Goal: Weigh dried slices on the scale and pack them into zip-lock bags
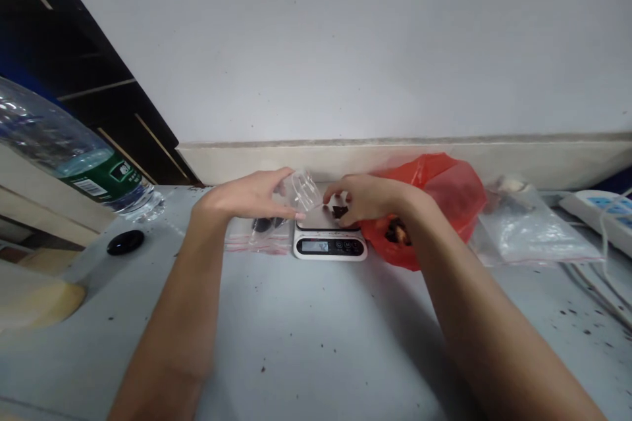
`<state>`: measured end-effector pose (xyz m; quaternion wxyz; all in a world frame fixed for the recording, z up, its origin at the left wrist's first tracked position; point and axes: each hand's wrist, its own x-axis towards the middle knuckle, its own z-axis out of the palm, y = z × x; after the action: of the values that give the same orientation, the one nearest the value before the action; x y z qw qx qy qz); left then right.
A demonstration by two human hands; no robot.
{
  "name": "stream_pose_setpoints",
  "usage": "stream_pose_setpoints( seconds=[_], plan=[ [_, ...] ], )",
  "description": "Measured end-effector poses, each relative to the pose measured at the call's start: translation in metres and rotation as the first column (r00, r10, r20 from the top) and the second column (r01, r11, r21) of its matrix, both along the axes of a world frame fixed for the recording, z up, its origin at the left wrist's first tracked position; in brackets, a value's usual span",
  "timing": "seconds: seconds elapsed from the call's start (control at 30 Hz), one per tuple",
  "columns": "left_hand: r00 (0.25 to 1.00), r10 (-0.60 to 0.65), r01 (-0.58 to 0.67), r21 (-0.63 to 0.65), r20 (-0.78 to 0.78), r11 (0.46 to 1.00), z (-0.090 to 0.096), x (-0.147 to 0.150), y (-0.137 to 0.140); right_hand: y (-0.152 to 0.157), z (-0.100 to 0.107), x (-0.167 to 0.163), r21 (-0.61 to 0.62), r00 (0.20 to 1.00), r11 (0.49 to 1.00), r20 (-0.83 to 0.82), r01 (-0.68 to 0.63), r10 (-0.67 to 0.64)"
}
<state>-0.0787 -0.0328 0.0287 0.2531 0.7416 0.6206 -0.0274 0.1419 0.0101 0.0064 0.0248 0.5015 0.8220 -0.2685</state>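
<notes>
Between the thumb and fingers of my left hand (247, 196) is a clear plastic cup (303, 189), tilted over the left side of a white digital kitchen scale (330, 250). The scale's display appears to read 42. My right hand (372, 197) reaches over the weighing plate from the right, its fingers curled round a small dark piece (340, 212). Part of the plate is hidden behind both hands. Beside the scale, partly under my right forearm, lies an open red plastic bag (439, 191) with brown and orange dried bits (397, 232) inside.
Zip bags (266, 243) with dark contents lie left of the scale. A black oval lid (125, 243) and a large water bottle (99, 164) are farther left. Another clear zip bag (533, 230), a white device (600, 214) and cables (600, 296) occupy the right. A wall (345, 46) rises behind.
</notes>
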Motion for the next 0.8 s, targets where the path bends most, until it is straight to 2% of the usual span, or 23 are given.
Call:
stream_pose_setpoints(
  seconds=[0.07,0.2,0.3,0.4,0.47,0.53,0.63,0.7,0.8],
  plan=[
    [1.000,-0.009,0.009,-0.025,0.004,1.000,-0.002,0.000,0.001,-0.002,-0.001,-0.004,-0.013,0.998,0.999,0.053,-0.034,0.035],
    [1.000,-0.023,0.023,-0.043,0.011,0.999,-0.005,0.001,0.003,-0.004,-0.001,-0.007,-0.024,0.998,0.999,0.051,0.045,-0.043],
    [1.000,-0.016,0.016,-0.050,-0.007,0.999,-0.004,0.002,0.002,-0.001,0.000,0.000,-0.034,0.997,0.998,-0.055,0.059,-0.061],
    [0.999,-0.026,0.025,-0.053,-0.020,0.998,-0.002,0.005,0.001,0.007,-0.002,0.008,0.029,0.971,0.999,-0.238,0.013,-0.006],
    [0.999,-0.045,0.044,-0.038,-0.013,0.998,-0.001,0.006,0.001,0.010,-0.003,0.010,0.100,0.903,0.995,-0.424,-0.030,0.070],
    [0.998,-0.066,0.066,-0.007,0.022,0.998,0.000,0.006,0.001,0.010,-0.001,0.010,0.144,0.784,0.985,-0.599,-0.095,0.163],
    [0.984,-0.110,0.101,0.071,0.142,0.992,0.002,0.004,-0.001,0.005,0.005,0.010,0.200,0.639,0.963,-0.720,-0.183,0.271],
    [0.966,-0.135,0.109,0.125,0.220,0.986,0.003,0.001,-0.003,0.002,0.008,0.013,0.284,0.609,0.947,-0.729,-0.148,0.313],
    [0.926,-0.200,0.154,0.163,0.320,0.975,0.005,-0.004,-0.005,0.003,0.008,0.020,0.420,0.647,0.905,-0.671,-0.070,0.362]
  ],
)
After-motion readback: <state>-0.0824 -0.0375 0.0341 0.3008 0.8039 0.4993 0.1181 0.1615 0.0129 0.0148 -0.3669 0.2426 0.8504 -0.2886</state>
